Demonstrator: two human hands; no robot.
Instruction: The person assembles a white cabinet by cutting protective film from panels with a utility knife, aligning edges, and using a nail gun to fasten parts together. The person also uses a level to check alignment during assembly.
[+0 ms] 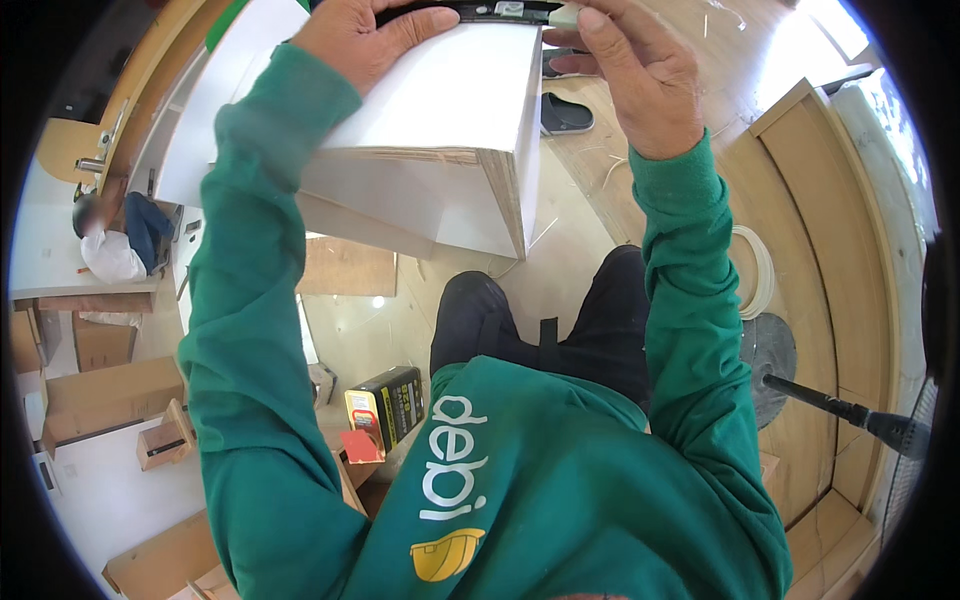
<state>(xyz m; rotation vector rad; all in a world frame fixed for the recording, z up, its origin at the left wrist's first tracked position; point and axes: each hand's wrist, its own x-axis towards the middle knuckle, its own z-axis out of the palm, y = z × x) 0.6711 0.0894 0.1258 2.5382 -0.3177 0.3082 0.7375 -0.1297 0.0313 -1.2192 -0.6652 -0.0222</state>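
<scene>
A white box-shaped cabinet (440, 90) with bare plywood edges stands in front of me. Along its far top edge lies a narrow black bar (490, 12) with a silvery patch, partly cut off by the picture's upper rim. My left hand (365, 38) is on the bar's left part, thumb laid along it, the other fingers mostly hidden. At the bar's right end, my right hand (640, 65) has its thumb and fingers round a small pale piece (564, 16). Whether that piece is joined to the bar I cannot tell.
A dark clog (567, 114) lies beyond the cabinet. Near my legs stands a yellow and black tin (385, 408). To the right are a pale coil (755, 272), a round stand base (768, 370) and wooden panels (830, 190). Another person (112, 245) sits far left, near cardboard boxes (112, 400).
</scene>
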